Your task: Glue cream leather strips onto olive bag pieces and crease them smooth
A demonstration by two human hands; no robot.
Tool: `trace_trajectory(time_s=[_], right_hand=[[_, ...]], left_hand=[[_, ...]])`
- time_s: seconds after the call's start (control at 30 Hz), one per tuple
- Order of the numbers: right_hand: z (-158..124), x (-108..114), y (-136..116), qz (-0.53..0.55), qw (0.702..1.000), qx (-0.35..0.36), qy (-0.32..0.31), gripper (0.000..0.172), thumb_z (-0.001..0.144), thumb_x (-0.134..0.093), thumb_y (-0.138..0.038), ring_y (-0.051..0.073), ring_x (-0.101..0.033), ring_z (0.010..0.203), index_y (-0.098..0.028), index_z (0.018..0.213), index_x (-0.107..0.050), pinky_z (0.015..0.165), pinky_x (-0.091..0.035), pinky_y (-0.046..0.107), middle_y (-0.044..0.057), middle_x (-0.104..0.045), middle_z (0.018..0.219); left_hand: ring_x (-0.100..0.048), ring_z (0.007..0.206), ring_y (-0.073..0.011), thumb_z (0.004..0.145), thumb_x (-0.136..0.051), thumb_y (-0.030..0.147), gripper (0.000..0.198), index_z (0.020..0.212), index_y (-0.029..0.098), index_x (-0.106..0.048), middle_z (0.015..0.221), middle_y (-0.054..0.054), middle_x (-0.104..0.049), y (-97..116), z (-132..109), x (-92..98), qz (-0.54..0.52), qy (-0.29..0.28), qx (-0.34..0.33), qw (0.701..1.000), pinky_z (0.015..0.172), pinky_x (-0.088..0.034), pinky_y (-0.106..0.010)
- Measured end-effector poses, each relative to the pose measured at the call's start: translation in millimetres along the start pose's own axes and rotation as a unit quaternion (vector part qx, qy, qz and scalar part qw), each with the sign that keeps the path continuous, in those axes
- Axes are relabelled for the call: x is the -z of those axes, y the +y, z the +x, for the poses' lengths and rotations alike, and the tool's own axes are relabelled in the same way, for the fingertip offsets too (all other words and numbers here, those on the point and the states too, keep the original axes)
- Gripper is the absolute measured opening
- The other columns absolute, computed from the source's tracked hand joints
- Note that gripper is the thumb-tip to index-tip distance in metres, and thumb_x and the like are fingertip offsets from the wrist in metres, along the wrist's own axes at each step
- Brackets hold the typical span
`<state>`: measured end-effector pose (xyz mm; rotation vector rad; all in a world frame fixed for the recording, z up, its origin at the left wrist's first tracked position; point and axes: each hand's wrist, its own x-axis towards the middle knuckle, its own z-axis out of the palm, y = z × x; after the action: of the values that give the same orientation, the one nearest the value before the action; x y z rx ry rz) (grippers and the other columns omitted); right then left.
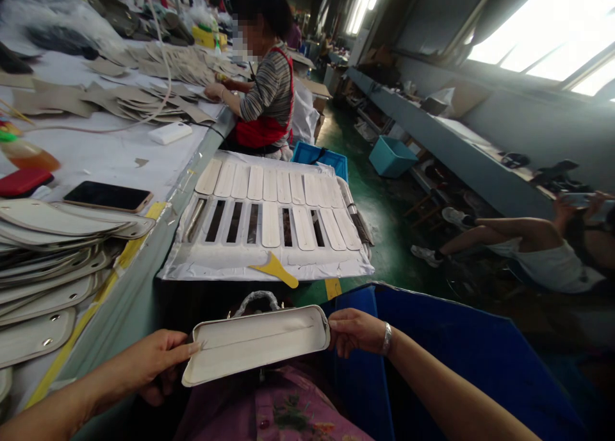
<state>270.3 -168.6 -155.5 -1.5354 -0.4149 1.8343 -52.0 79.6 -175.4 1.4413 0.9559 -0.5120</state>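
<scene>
A long cream bag panel (259,341) with rounded ends, a raised rim and a lengthwise line hangs tilted over my lap. My left hand (158,364) pinches its left end, the index finger lying on its face. At the right end, my right hand (358,332) grips the edge between thumb and fingers. Just behind the panel, a curved handle (257,297) wrapped in clear plastic shows; I cannot tell whether it is joined to the panel. Ahead stands a white-covered slotted rack (230,255) bearing several similar cream panels (271,226).
A yellow scraper-like tool (277,271) lies on the rack's near edge. Left, a table carries stacked cream pieces (43,287) and a phone (108,196). A blue bin (446,345) stands at my right. A co-worker (269,88) sits beyond the rack; another person (542,242) sits right.
</scene>
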Motion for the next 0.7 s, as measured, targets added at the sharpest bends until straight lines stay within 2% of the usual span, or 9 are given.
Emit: trace_trajectory(time_s=[0.1,0.23,0.37,0.53,0.7], right_hand=[[12,8,17,0.036,0.999,0.032,0.015,0.045,0.062,-0.071,-0.050,0.009,-0.057,0.047,-0.012,0.077,-0.051,0.042,-0.043,0.017,0.002,-0.062,0.063],[23,8,24,0.041,0.998,0.038,0.026,0.047,0.060,-0.072,-0.051,0.008,-0.055,0.043,-0.013,0.074,-0.049,0.039,-0.042,0.017,-0.001,-0.060,0.058],[21,6,12,-0.018,0.999,0.026,0.039,0.044,0.063,-0.069,-0.052,0.009,-0.054,0.042,-0.013,0.073,-0.050,0.039,-0.042,0.018,-0.001,-0.060,0.055],[21,0,-11,-0.116,0.990,-0.035,0.068,0.039,0.065,-0.066,-0.049,0.008,-0.053,0.038,-0.014,0.065,-0.049,0.036,-0.042,0.018,-0.001,-0.060,0.053],[27,3,-25,-0.128,0.986,-0.096,0.044,0.036,0.061,-0.069,-0.045,0.009,-0.055,0.039,-0.014,0.061,-0.050,0.034,-0.041,0.016,-0.001,-0.060,0.052]], left_hand=[[-0.055,0.047,-0.0125,0.067,-0.052,0.069,0.052,0.075,0.017,-0.052,0.054,0.002,-0.052,0,0,2.3,-0.026,-0.031,0.007,0.999,0.036,-0.040,-0.017],[-0.055,0.049,-0.0129,0.068,-0.053,0.067,0.050,0.075,0.018,-0.052,0.055,0.002,-0.054,-2,3,6.1,-0.035,-0.051,0.010,0.998,0.037,-0.041,-0.017],[-0.056,0.050,-0.0133,0.069,-0.051,0.068,0.051,0.075,0.017,-0.053,0.056,0.001,-0.054,-6,8,7.6,-0.029,-0.058,0.024,0.998,0.039,-0.044,-0.019],[-0.056,0.050,-0.0147,0.067,-0.049,0.072,0.056,0.075,0.017,-0.054,0.057,-0.001,-0.056,-11,12,4.9,-0.019,-0.049,0.032,0.998,0.039,-0.047,-0.022],[-0.057,0.052,-0.0151,0.067,-0.050,0.070,0.055,0.074,0.016,-0.054,0.058,-0.001,-0.056,0,11,7.0,-0.008,-0.042,0.040,0.998,0.039,-0.046,-0.021]])
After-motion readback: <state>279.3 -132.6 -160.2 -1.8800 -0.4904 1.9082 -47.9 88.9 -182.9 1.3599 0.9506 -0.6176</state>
